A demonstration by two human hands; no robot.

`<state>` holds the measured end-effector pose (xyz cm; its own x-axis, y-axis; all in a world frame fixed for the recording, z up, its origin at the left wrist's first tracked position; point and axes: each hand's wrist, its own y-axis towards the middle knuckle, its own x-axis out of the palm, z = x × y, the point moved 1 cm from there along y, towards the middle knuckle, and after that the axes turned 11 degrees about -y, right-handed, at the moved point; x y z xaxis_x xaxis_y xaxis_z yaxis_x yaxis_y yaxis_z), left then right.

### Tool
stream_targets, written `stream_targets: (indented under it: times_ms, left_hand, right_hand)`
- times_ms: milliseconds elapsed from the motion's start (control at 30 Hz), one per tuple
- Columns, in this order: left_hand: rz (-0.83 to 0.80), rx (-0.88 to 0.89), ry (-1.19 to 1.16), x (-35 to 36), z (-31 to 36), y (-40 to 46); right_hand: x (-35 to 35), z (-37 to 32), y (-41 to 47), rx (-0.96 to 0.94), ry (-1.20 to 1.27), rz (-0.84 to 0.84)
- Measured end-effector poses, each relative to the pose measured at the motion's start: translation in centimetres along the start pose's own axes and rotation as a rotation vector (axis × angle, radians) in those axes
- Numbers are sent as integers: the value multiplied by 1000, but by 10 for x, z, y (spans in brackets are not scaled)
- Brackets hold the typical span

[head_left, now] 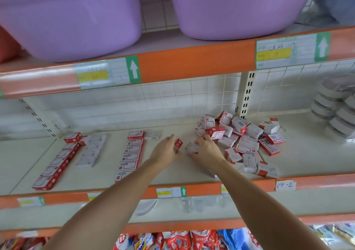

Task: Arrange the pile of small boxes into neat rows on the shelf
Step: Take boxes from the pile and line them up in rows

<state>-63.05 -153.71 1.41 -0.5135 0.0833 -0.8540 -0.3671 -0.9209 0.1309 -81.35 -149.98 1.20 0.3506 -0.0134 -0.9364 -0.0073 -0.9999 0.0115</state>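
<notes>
At the centre of the frame the person's left hand [166, 149] pinches a small red-and-white box [178, 143] between its fingertips, holding it tilted just above the shelf [169, 171]. Just to its right, the right hand [206, 149] lies with fingers curled over a pale box [191, 148], gripping it from above at the near-left edge of the pile. The two hands are near one another but apart, each with its own box.

The pile of small boxes [244, 140] spreads across the centre-right of the shelf, a loose jumble of red-and-white cartons lying at all angles, some on top of others, reaching back to the tiled rear wall.

Left of the hands, a row of boxes [132, 153] runs from the back of the shelf toward the front edge, its near end hidden behind the left forearm. Farther toward the left of the frame are two more rows side by side: a red-edged row [55, 165] and a paler row [92, 151] just beside it.

At the upper part of the frame, two purple tubs [76, 19] sit on the shelf above. Stacked grey containers [336, 107] stand at the right edge. A handwritten tag [285, 184] reading "04-2" is stuck on the orange shelf edge at lower right.
</notes>
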Motion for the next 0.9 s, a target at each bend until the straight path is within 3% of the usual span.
stream_targets:
  times_ms: [200,333,667,900]
  left_hand:
    - [20,45,-92,5,-7,-9]
    - [103,-56,-217,6,-19,-11]
    - [118,-205,-326,21,-32,-18]
    - [11,-255,-466,10,-43,-15]
  right_hand:
    - [10,-8,1,-28,71,-33]
    - [13,-4,-1,-31,89,-33]
    - [20,-3,1,-40,66,-18]
    - [21,0,8,-54,106,-43]
